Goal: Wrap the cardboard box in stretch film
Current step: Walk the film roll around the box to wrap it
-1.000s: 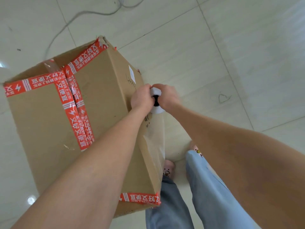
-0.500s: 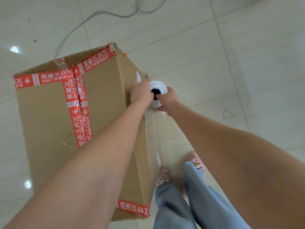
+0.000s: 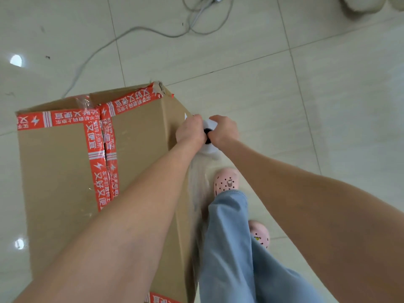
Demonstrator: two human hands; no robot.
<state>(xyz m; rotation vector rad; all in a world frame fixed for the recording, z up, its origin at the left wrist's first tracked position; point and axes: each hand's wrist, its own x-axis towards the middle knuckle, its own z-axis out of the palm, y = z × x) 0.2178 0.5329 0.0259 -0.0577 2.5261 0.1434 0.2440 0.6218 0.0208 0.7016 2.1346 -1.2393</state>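
Note:
A tall cardboard box (image 3: 59,171) sealed with red printed tape stands on the tiled floor at the left. A white roll of stretch film (image 3: 208,147) stands upright against the box's right side, near its far top corner. My left hand (image 3: 190,131) grips the roll on the box side, and my right hand (image 3: 225,130) grips it on the outer side. A clear sheet of film (image 3: 196,189) runs from the roll back along the box's right face towards me. The lower part of the roll is hidden behind my hands.
My legs in blue jeans (image 3: 231,248) and pink clogs (image 3: 225,180) stand right of the box. A grey cable (image 3: 131,29) snakes over the floor beyond the box. Pale objects (image 3: 371,3) lie at the top right corner.
I have stepped forward along the box's right side, one foot now ahead. The roll, in both hands, has stayed near the far corner while film lengthens behind it. My right hand closed round it again.

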